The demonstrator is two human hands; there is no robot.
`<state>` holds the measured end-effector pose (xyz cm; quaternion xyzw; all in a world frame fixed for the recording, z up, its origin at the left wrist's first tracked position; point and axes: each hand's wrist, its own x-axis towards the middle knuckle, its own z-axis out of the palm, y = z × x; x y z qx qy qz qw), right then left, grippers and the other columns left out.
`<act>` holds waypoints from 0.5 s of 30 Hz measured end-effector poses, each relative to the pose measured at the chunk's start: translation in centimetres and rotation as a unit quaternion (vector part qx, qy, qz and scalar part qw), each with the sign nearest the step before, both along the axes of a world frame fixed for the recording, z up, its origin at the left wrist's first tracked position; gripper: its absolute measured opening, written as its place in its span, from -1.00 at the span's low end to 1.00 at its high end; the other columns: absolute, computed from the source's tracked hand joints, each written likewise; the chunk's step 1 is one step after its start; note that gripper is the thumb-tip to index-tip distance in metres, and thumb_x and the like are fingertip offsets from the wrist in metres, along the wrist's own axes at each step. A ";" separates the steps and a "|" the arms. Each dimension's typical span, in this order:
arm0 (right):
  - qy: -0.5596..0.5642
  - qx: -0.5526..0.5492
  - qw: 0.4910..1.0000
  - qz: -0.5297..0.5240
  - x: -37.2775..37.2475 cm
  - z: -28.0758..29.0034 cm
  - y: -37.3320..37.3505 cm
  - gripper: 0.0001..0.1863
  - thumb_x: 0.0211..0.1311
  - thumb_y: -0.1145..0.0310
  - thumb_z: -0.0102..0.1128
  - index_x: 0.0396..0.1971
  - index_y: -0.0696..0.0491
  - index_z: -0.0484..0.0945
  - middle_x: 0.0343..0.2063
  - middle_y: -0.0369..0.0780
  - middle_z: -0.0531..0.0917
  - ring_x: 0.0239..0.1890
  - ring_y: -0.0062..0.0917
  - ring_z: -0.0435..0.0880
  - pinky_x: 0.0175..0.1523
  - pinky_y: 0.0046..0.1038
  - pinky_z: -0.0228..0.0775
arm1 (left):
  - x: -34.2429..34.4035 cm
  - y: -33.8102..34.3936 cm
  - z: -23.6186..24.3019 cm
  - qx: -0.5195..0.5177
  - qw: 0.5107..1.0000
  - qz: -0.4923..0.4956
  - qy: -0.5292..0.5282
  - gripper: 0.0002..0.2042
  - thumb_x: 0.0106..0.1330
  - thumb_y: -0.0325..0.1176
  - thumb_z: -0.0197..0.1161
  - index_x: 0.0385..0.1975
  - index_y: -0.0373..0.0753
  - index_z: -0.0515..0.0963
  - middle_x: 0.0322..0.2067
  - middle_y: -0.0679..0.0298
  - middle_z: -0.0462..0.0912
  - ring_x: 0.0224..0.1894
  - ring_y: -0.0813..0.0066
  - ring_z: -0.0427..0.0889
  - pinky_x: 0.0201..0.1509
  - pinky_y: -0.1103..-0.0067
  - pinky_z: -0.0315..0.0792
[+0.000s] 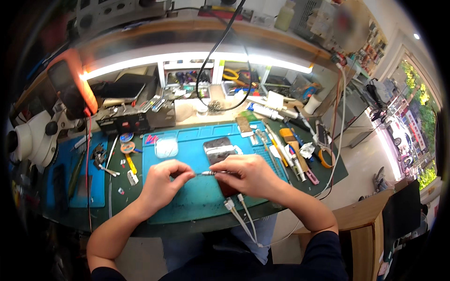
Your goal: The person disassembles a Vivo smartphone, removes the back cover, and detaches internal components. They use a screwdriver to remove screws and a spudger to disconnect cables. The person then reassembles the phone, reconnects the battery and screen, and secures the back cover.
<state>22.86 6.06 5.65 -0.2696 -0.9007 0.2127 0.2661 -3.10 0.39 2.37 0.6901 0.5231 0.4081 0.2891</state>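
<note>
Between my two hands, above the blue work mat, a slim silver pen-like tool lies almost level. My right hand is closed around its right end, fingers hiding much of it. Thumb and forefinger of my left hand pinch together at its thin left end. Just beyond the right hand is a dark phone-like device with a pale strip across it. Under that hand, partly covered, lies a dark reddish flat device. White cables with plugs hang over the mat's near edge.
A clear round-cornered box stands on the mat's left. Brushes, tweezers and pens crowd the right, beside orange-handled scissors. A white microscope and an orange multimeter stand left. A black cable loops down overhead.
</note>
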 end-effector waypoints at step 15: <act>0.107 -0.244 0.942 -0.206 5.0 -1.6 -1.0 -0.76 0.51 0.39 0.14 0.04 0.19 0.58 -0.15 -0.13 0.73 -0.09 -0.48 0.74 -0.16 -0.45 0.64 | 3.2 -0.7 0.1 -0.291 0.894 -0.087 -0.331 -0.25 0.52 -0.38 0.27 0.54 -0.46 -0.03 0.39 -0.11 0.31 0.43 0.14 0.41 0.46 0.34 0.44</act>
